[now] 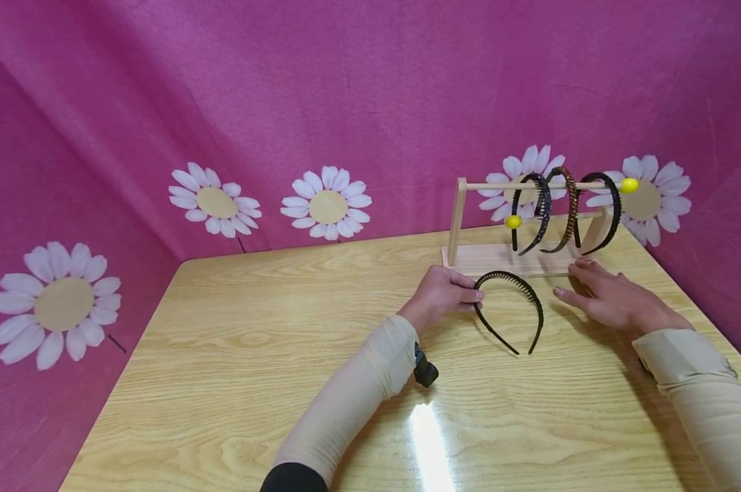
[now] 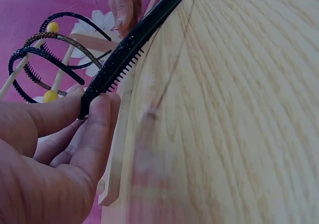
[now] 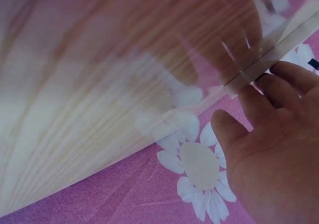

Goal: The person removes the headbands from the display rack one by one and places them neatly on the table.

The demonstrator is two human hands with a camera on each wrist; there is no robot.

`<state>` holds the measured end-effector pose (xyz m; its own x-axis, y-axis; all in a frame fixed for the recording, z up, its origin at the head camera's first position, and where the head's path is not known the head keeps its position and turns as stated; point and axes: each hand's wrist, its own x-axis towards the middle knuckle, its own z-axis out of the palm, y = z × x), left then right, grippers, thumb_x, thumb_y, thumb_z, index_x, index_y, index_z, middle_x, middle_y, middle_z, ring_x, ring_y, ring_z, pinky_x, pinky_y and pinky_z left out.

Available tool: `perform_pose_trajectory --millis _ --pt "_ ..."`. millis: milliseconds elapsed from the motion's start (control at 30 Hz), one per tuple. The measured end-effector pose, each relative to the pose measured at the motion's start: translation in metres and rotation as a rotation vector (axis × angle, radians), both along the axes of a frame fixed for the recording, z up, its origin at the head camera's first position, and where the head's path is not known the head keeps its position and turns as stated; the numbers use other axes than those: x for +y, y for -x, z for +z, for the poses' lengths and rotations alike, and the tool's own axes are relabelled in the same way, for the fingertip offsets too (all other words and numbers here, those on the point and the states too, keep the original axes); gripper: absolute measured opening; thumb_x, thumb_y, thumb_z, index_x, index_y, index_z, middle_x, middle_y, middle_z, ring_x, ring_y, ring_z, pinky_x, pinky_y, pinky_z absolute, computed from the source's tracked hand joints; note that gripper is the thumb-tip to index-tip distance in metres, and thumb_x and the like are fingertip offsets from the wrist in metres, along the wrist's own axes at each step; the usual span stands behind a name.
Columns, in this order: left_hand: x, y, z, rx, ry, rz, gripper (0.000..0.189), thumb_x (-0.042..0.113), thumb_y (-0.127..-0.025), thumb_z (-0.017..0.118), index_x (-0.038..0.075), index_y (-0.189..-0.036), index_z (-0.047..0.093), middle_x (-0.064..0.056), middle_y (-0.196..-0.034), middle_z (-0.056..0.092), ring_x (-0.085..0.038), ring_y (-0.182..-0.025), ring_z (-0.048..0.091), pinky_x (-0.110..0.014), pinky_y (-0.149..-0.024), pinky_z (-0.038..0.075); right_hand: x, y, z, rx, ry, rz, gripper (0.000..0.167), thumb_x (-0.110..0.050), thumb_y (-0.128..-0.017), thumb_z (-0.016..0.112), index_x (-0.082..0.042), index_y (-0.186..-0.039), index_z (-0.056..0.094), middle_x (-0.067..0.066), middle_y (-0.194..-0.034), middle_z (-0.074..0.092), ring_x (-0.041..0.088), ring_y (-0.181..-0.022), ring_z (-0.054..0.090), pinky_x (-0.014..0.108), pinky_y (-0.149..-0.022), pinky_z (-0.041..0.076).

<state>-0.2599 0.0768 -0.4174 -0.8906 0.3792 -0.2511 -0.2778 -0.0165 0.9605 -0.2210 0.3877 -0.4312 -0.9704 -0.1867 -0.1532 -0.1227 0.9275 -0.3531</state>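
My left hand (image 1: 440, 299) pinches a black headband (image 1: 539, 311) by one side near its arch, thumb against fingers. The band has a row of small teeth inside, and its tips point towards me over the table. In the left wrist view the headband (image 2: 130, 50) shows a speckled, glittery outer face. My right hand (image 1: 619, 297) has its fingers loosely spread, fingertips at the front right of a wooden rack's base (image 1: 487, 261). On the rack hang a dark speckled headband (image 1: 545, 212), a brown-gold one (image 1: 572, 205) and a black one (image 1: 617, 205).
The rack's rods end in yellow knobs (image 1: 630, 184), with a wooden post (image 1: 456, 222) at its left. It stands at the back right of a glossy wood-grain table (image 1: 253, 369). A pink cloth (image 1: 370, 82) with white daisies hangs behind and at the sides.
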Motion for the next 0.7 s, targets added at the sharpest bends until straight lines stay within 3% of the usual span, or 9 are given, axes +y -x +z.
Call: perform_pose_trajectory --millis 367,700 --pt "0.0003 0.0026 -0.0066 -0.015 0.041 0.001 0.026 -0.017 -0.084 0.072 -0.018 -0.109 0.067 -0.012 -0.084 0.067 -0.033 -0.09 0.073 -0.036 -0.075 0.061 -0.002 -0.0014 0.0012 0.018 -0.012 0.01 0.09 -0.065 -0.101 0.038 0.006 -0.155 0.025 0.03 -0.161 0.011 0.059 -0.141 0.015 0.078 -0.104 0.018" --pt "0.0026 0.0006 -0.0096 0.07 0.133 0.032 0.022 -0.013 -0.083 0.075 -0.014 -0.105 0.072 -0.011 -0.084 0.068 -0.034 -0.086 0.073 -0.035 -0.071 0.061 -0.0013 -0.0001 -0.0003 0.012 -0.011 0.001 0.09 -0.064 -0.102 0.04 0.007 -0.155 0.024 0.033 -0.161 0.009 0.058 -0.142 0.014 0.076 -0.107 0.014"
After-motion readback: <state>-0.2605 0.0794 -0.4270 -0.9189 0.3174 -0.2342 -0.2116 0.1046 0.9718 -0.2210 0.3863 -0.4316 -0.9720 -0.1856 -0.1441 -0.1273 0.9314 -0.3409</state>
